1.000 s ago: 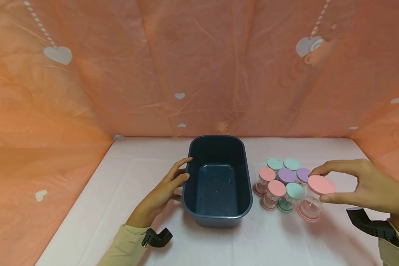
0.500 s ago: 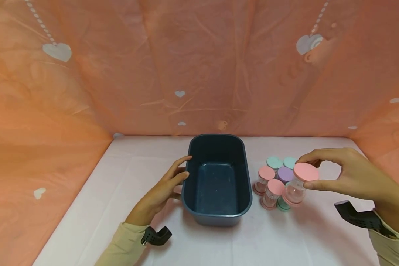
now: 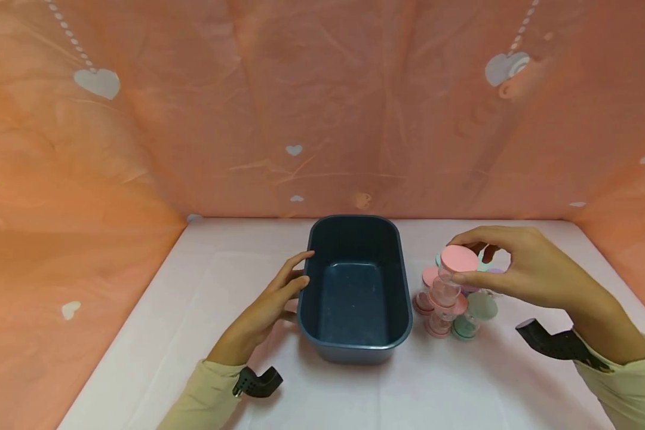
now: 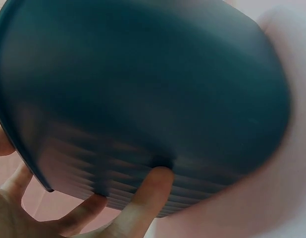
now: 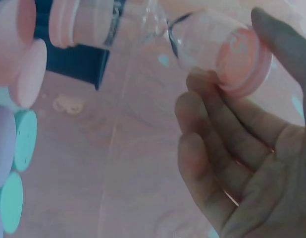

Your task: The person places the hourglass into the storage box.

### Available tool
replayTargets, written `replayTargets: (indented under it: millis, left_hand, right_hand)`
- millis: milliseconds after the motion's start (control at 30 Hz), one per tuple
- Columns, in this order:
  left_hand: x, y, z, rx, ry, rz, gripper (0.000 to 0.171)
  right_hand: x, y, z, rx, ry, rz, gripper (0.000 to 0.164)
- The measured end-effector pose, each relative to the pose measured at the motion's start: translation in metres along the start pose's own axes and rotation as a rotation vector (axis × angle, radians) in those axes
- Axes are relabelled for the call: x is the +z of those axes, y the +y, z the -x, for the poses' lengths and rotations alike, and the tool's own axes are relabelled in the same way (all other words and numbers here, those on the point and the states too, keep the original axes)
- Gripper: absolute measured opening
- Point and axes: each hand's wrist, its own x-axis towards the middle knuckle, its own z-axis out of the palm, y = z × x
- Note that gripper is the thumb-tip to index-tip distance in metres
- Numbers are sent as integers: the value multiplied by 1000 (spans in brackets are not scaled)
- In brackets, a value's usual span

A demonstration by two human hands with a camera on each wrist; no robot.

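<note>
Pinching hourglass (image 3: 444,291), likely light, fragile, by cap (image 3: 459,259) with right hand (image 3: 527,269); resting spread left hand (image 3: 266,307) against bin (image 3: 355,356) between.

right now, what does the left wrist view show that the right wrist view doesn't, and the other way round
Only the left wrist view: the left hand, touching the bin. Only the right wrist view: the right hand holding a pink-ended hourglass, and mint lids at the left edge. Both: part of the bin.
</note>
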Motion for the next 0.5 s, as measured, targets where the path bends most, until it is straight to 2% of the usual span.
replayTargets:
  millis: [167,500]
  left_hand:
    - [0,-1,1,-11,14,6,50]
    - [1,0,0,6,15,-11,49]
  right_hand:
    - [8,-8,-12,-5,-35,34,39]
    - [10,-11,-22,-42,-22,80,41]
